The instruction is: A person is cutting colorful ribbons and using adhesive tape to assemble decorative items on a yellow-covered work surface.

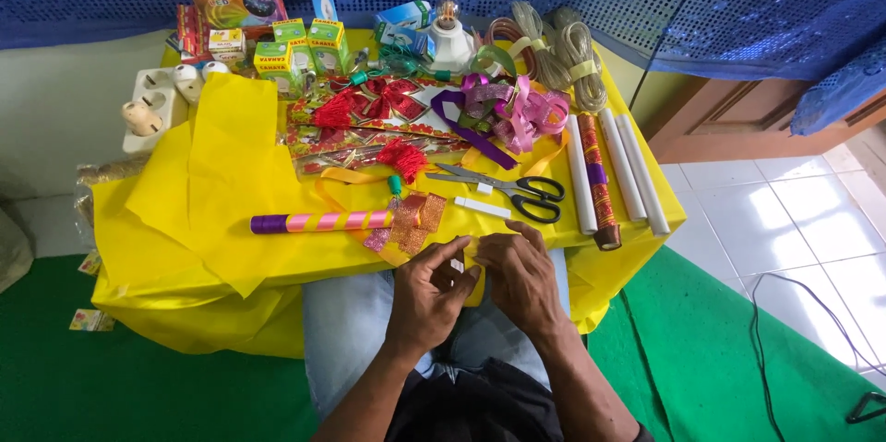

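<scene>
White is what I track here: a small white scrap of tape or paper (457,266) sits pinched between my two hands at the near edge of the low table covered in yellow paper (166,248). My left hand (426,299) curls around it from the left, thumb and forefinger closed on the scrap; my right hand (519,278) meets it from the right, fingertips bent in and touching the same spot. Both hands are gripping, though how much of the piece each one really holds I cannot tell (it is mostly hidden by the fingers).

The relation that matters: the scrap lies exactly between the two sets of fingertips, directly over the table edge and above my lap, so neither hand is clearly nearer. Its long axis I cannot make out.

Just beyond my right hand, up the table, lies a short white strip (481,208), slanting down toward the right, and past that the pair of black-handled scissors (506,187), blades pointing left, handles to the right. These are closer to my right hand than to my left. Off to the left rests a tube wrapped in pink, yellow and purple striped foil (318,221), its long axis running left to right, with a glittery pink and gold ribbon piece (411,221) touching its right end.
</scene>
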